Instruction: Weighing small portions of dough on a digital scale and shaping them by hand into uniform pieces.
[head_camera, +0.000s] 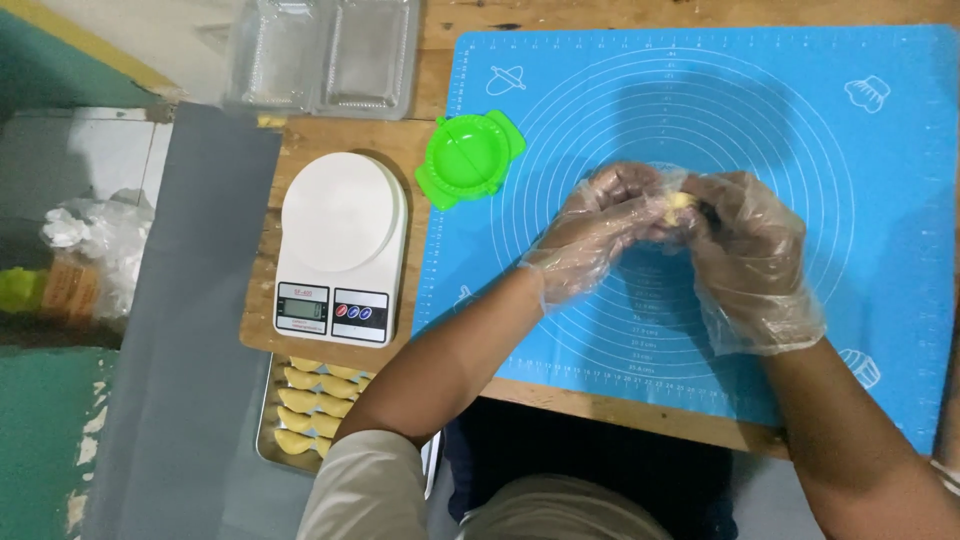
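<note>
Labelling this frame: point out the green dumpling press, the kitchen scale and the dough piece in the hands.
green dumpling press (468, 158), head view, middle of the round mould.
kitchen scale (341, 210), head view, white weighing platform.
dough piece (682, 200), head view, yellow bit showing between the gloved fingers.

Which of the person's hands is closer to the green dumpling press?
The left hand. It works the piece of yellow dough just right of the green dumpling press on the blue mat; the right hand sits farther right, beyond the dough.
</note>
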